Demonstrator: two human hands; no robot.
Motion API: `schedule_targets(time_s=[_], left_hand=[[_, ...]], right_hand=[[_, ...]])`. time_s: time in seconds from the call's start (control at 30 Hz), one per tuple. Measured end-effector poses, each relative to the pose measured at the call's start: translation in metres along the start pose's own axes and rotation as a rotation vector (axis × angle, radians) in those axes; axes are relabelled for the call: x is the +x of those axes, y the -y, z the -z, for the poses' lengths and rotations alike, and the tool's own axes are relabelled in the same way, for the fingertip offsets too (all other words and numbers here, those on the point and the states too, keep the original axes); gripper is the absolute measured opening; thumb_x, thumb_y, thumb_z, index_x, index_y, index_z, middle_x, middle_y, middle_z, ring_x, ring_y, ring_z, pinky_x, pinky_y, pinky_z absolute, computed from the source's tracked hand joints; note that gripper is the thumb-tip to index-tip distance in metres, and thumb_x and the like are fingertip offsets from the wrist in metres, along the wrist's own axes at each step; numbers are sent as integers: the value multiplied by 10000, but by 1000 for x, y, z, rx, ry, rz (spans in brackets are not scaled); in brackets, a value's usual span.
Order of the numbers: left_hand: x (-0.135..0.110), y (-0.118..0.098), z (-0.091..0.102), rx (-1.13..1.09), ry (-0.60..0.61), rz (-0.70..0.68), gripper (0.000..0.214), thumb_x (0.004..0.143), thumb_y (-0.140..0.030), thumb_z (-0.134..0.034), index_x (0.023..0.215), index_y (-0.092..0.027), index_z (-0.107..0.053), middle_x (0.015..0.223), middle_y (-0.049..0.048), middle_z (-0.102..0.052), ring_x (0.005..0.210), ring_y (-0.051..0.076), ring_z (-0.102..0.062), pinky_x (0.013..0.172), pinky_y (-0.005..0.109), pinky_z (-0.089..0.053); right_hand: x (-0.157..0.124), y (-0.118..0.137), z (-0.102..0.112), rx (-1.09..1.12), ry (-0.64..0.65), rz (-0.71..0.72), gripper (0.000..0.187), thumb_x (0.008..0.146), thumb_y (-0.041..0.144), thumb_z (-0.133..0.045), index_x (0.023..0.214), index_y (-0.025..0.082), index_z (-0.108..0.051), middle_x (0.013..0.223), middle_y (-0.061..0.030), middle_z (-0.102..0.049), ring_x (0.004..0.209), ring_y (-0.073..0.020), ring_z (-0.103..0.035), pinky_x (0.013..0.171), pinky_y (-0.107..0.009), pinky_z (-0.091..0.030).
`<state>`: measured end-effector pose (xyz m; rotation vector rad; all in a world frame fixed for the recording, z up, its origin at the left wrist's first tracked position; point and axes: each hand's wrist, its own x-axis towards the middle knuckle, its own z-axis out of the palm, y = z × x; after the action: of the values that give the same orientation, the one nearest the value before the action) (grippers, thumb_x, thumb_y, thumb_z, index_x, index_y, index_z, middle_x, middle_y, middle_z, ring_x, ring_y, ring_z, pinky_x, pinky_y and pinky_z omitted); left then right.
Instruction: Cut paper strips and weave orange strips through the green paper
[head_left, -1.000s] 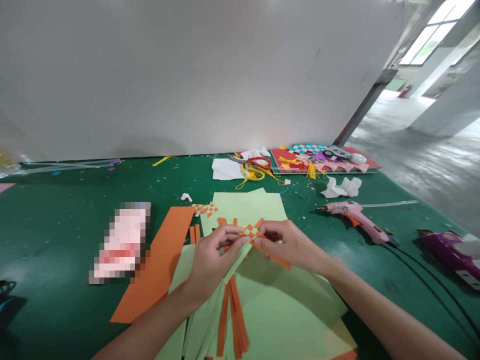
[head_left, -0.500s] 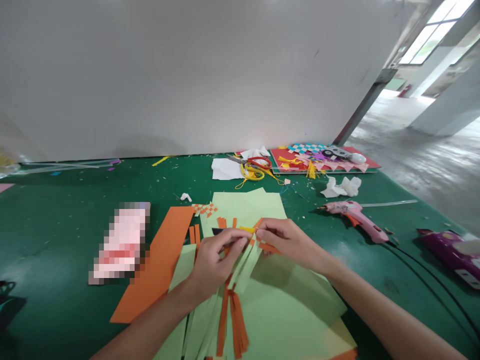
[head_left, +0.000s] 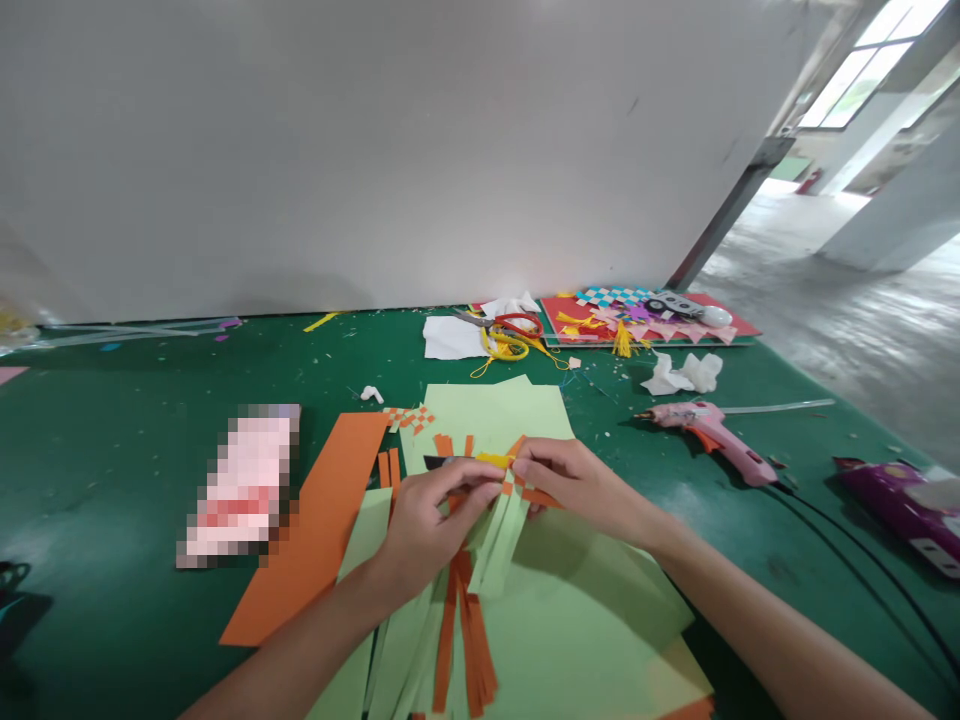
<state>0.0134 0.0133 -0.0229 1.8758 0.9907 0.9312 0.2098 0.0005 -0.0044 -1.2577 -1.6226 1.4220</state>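
Both hands meet over a light green paper sheet (head_left: 585, 620). Between them is a small weave of green paper strips (head_left: 501, 545) and orange paper strips (head_left: 540, 497), the long green ends hanging toward me. My right hand (head_left: 570, 485) pinches the weave at its right side, thumb and forefinger together. From the left, my left hand (head_left: 442, 505) closes thumb against fingers at the weave's left edge; its fingertips partly cover the strips. Just behind the fingers shows a yellow and black tool (head_left: 495, 460), its middle hidden. Loose orange strips (head_left: 472, 640) lie below the hands.
An orange sheet (head_left: 315, 540) and a pixelated pink object (head_left: 244, 485) lie left. Scissors (head_left: 517, 335), white paper (head_left: 454, 338) and a red board (head_left: 720, 310) with woven pieces sit at the back. On the right are a pink glue gun (head_left: 712, 435), its cord, and a purple device (head_left: 900, 505).
The hanging green strips have swung slightly to the right and toward me. My left thumb has shifted a little to the right; my right hand is nearly still.
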Motion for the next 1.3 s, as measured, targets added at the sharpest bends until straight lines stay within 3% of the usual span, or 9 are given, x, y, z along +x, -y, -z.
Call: schedule_targets(time_s=[0.47, 0.83, 1.0, 1.17, 1.3], left_hand=[[-1, 0, -1, -4, 3, -10, 120, 862, -264, -578, 889, -221, -686, 870, 2, -725, 782, 121, -675, 721, 175, -517], [0, -2, 0, -9, -3, 16, 128, 835, -284, -602, 904, -231, -696, 890, 10, -730, 785, 135, -677, 715, 197, -528], [0, -3, -1, -79, -45, 102, 201, 806, -299, -633, 989, -224, -674, 848, 16, -737, 752, 147, -691, 691, 212, -538], [1, -4, -4, -99, -61, 134, 167, 771, -270, -666, 926, -214, -691, 825, 18, -732, 735, 149, -679, 695, 219, -527], [3, -5, -3, -247, -33, 211, 151, 777, -277, -666, 905, -199, -646, 764, 11, -708, 728, 139, -663, 686, 210, -500]], right_hand=[[1, 0, 1, -169, -24, 50, 331, 918, 392, -437, 693, 160, -512, 640, 37, -378, 600, -92, -336, 533, -210, -293], [-1, 2, 1, -138, -32, 58, 300, 916, 373, -447, 712, 167, -523, 644, 31, -417, 599, -94, -360, 536, -206, -304], [-1, 4, -3, -184, -61, 53, 303, 905, 381, -456, 704, 166, -528, 622, 39, -415, 578, -92, -354, 532, -212, -300], [0, 5, -6, -217, -83, 64, 299, 900, 363, -457, 695, 162, -543, 629, 27, -471, 581, -95, -386, 536, -220, -314], [-1, 3, -4, -216, -103, 138, 191, 863, 351, -535, 896, 174, -596, 657, 25, -511, 592, -102, -433, 563, -227, -367]])
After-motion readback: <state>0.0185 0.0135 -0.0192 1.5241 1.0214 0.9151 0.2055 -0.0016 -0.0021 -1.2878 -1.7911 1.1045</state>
